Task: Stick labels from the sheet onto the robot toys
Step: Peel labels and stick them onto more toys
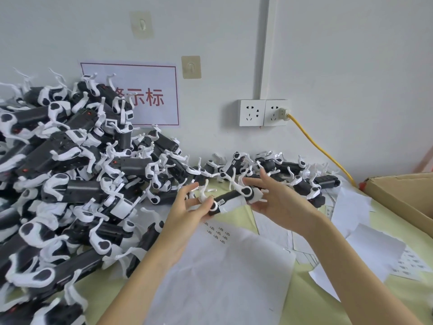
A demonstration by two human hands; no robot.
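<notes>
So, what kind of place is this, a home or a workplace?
Most likely a workplace: a small toy assembly or packing bench. A big pile of identical robot toys lies against the wall, label sheets cover the table, and an open cardboard box stands at the right. Both hands hold one toy.

Bright, even light; soft focus, edges bowed.

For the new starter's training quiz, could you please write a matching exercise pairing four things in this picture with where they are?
Things:
1. robot toy
2. label sheet
3. yellow cable
4. cardboard box

Places:
A. plugged into the wall socket
B. at the right edge of the table
C. held between both hands
D. flat on the table under the forearms

Pairs: 1-C, 2-D, 3-A, 4-B
</notes>
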